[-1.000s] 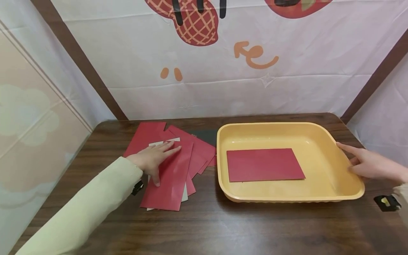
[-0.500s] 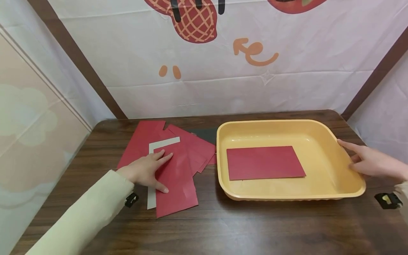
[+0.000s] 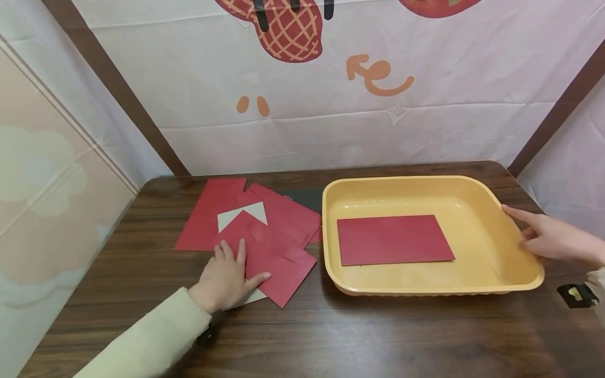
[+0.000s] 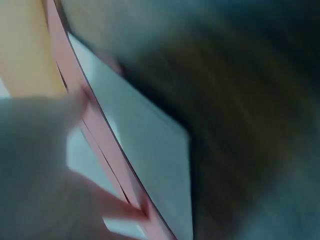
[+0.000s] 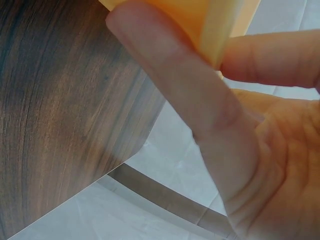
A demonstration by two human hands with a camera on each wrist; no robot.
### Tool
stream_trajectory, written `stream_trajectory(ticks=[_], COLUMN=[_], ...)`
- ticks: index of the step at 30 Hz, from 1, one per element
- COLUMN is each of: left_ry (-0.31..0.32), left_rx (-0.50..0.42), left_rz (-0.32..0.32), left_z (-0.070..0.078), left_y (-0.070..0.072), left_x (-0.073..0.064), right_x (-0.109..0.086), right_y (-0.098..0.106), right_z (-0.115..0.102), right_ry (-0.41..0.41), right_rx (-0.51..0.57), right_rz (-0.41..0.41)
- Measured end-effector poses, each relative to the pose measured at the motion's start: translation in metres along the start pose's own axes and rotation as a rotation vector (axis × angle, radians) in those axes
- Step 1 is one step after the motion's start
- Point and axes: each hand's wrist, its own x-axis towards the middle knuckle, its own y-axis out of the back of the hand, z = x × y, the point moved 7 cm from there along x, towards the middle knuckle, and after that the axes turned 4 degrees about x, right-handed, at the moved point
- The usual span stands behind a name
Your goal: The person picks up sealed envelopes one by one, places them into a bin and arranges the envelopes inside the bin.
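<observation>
Red envelope [image 3: 283,265]: atop a loose pile [image 3: 200,226] on the table [image 3: 354,336], left of the yellow tray [image 3: 477,262]; probably light, slippery, easily creased; best taken by an edge. Left hand [image 3: 221,278]: fingers spread upon it. Right hand [image 3: 557,237]: pinching the tray's side.

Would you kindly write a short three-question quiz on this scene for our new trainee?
1. Which hand grips the edge of the yellow tray?
2. True or false: a red sheet lies inside that tray.
3. Fill in the colour: the left hand rests on ____ paper, with a white sheet showing from under it.

Key: 1. The right hand. 2. True. 3. Red.
</observation>
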Motion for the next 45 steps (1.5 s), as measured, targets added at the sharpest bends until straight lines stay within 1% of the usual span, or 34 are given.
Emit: stream_trajectory(ticks=[2,5,8,10,13,16,19,23,26,28,31,33,35,38,40,42,45], left_ry=[0.041,0.082,0.110,0.126,0.152,0.173,0.176,0.160,0.131,0.106,0.082,0.070,0.061,0.060,0.081,0.123,0.186], left_rx=[0.044,0.100,0.111,0.108,0.091,0.089,0.111,0.149,0.143,0.121,0.055,0.000,-0.049,-0.107,-0.137,-0.162,-0.170], left_rz=[0.005,0.031,0.046,0.035,-0.005,-0.028,-0.008,0.027,0.024,0.009,-0.023,-0.036,-0.026,0.002,0.004,0.002,0.022], left_z=[0.003,0.008,0.013,0.015,0.020,0.027,0.034,0.038,0.039,0.038,0.034,0.029,0.022,0.008,-0.004,-0.017,-0.034], left_y=[0.000,0.003,0.006,0.008,0.009,0.013,0.017,0.020,0.020,0.020,0.021,0.023,0.026,0.030,0.032,0.031,0.031], left_x=[-0.002,-0.003,-0.003,-0.002,-0.001,-0.001,0.000,0.001,0.001,0.001,0.000,-0.001,-0.001,-0.002,-0.002,-0.003,-0.004], right_x=[0.000,-0.001,-0.001,-0.001,-0.002,-0.001,-0.001,-0.001,0.000,0.000,0.000,0.000,0.000,0.000,0.000,0.000,0.000], right_y=[0.001,0.001,0.001,0.000,0.000,-0.001,-0.001,-0.001,-0.001,-0.001,-0.001,-0.001,-0.001,-0.001,-0.001,-0.001,0.000], right_z=[0.000,-0.001,-0.003,-0.003,-0.004,-0.004,-0.002,-0.001,-0.001,-0.001,-0.001,-0.001,-0.001,0.000,0.000,0.000,0.000], right_ry=[0.004,0.005,0.006,0.004,0.002,0.005,0.010,0.012,0.010,0.010,0.011,0.011,0.010,0.014,0.017,0.019,0.022], right_rx=[-0.005,-0.014,-0.017,-0.020,-0.015,-0.016,-0.018,-0.020,-0.013,-0.007,0.001,0.003,0.003,0.006,0.006,0.005,-0.006], right_rz=[0.004,0.007,0.006,0.004,0.005,0.008,0.012,0.013,0.010,0.009,0.010,0.010,0.010,0.011,0.013,0.014,0.019])
